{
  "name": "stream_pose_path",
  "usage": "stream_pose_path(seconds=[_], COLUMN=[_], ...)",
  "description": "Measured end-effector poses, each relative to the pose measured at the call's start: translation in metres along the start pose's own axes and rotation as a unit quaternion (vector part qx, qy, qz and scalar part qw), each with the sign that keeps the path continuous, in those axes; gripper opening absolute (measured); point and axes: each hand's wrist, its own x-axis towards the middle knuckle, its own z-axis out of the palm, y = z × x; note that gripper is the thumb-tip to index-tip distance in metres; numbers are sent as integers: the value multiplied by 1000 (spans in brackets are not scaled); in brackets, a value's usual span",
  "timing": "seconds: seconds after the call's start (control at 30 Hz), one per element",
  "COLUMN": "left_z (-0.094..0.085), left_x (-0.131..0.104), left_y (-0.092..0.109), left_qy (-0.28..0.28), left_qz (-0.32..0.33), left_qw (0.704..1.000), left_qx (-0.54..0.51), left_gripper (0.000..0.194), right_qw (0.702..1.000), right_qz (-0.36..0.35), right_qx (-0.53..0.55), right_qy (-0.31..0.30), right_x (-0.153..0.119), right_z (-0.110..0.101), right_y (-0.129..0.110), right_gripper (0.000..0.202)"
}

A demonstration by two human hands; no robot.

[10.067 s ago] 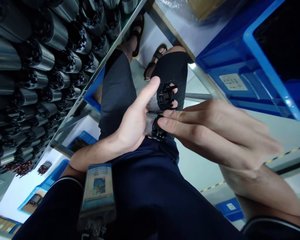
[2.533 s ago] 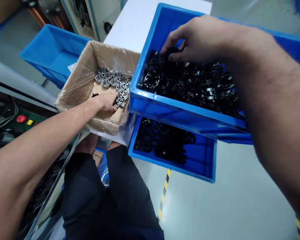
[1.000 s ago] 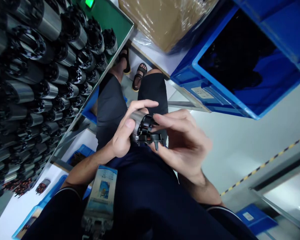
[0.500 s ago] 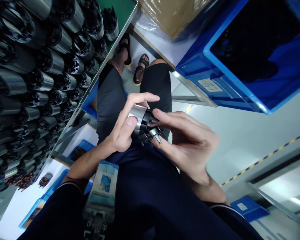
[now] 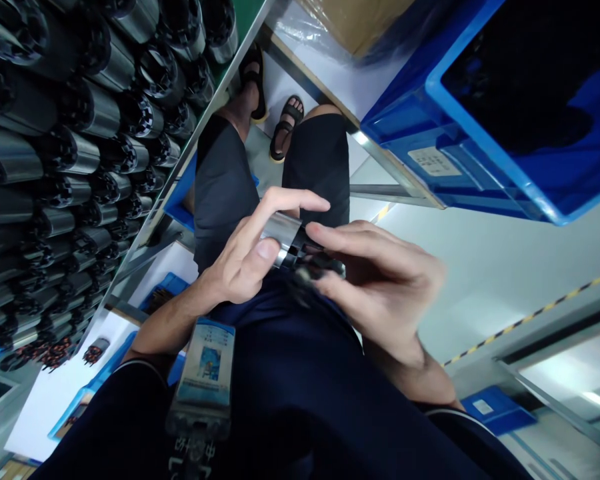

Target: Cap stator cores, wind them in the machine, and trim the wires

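My left hand (image 5: 250, 253) is wrapped round a motor stator core (image 5: 283, 233), a silver metal cylinder with black plastic at its right end. The thumb presses its near side, while the index finger reaches out over the top. Between the thumb and fingers of my right hand (image 5: 385, 280) is a black plastic part (image 5: 313, 273), smeared by motion, at the core's black end. I cannot tell whether this part is joined to the core. Both hands are above my lap.
Rows of similar stator cores (image 5: 83, 157) fill the rack at left. A large blue bin (image 5: 405, 147) with dark contents stands at upper right, beside a plastic-wrapped brown box (image 5: 360, 27). A white table (image 5: 40, 420) at lower left bears a small part with reddish ends (image 5: 96, 350).
The black part in my right hand has turned and is now blurred; its metal pin no longer shows clearly. My left hand keeps its hold on the core. The whole view has shifted slightly.
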Motion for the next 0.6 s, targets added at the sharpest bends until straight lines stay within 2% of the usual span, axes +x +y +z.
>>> stream_pose_path(seconds=[0.1,0.17,0.2,0.27,0.33,0.4,0.5,0.6], left_z=[-6,-9,-9,-5,3,12,20,23], left_x=[3,4,4,5,6,10,17,21], left_y=[8,9,8,4,-1,-4,-3,0], left_qy=[-134,-181,-185,-154,-95,-48,3,0], left_qz=[116,134,124,77,7,-39,-72,-111], left_qw=[975,962,964,980,995,995,987,977], left_qx=[137,156,146,95,5,-79,-141,-183], left_gripper=[56,55,54,47,40,43,47,47], right_qw=[1000,999,999,1000,998,997,999,993], right_qz=[-5,-13,-9,16,54,72,24,-64], right_qx=[-4,-25,-28,-9,18,23,-44,-98], right_qy=[20,30,22,-1,-17,-6,9,-17], right_x=[3,5,5,4,4,4,8,13], right_z=[3,4,4,1,-3,-8,-13,-13], right_y=[-2,-5,-6,-5,-2,3,10,14], right_gripper=[52,52,51,45,39,39,32,25])
